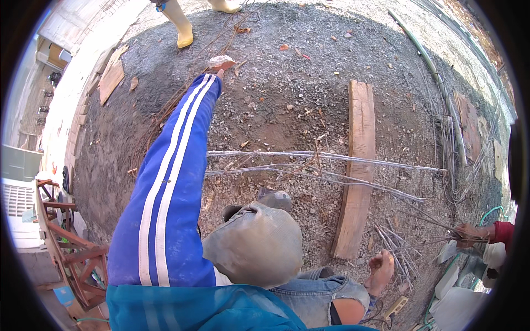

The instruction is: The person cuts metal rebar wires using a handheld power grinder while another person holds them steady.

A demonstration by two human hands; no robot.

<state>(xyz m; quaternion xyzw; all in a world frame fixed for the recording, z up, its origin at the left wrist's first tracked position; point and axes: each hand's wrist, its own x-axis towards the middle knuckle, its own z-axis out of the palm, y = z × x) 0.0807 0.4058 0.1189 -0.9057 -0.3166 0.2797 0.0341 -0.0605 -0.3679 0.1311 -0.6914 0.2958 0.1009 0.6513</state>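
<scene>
My left arm, in a blue sleeve with white stripes, stretches far ahead; little of my left hand (pixel 221 74) shows past the cuff. Its visible finger is at the near edge of a reddish-white brick piece (pixel 222 62). Whether it grips the piece is hidden. Low on the right, beyond a ripped denim knee (pixel 317 295), my right hand (pixel 380 273) has its fingers loosely bent and apart, with nothing visible in them. Beside it lie several short thin rods (pixel 393 245). Two long thin rods (pixel 265 154) cross a wooden beam (pixel 361 118) ahead.
A co-worker's hand (pixel 469 234) in a red sleeve holds thin rods at the right. Someone in yellow boots (pixel 179 25) stands ahead. A power strip (pixel 396 308) lies near my right hand. A long pole (pixel 425 58) is far right, a brown frame (pixel 77 254) left.
</scene>
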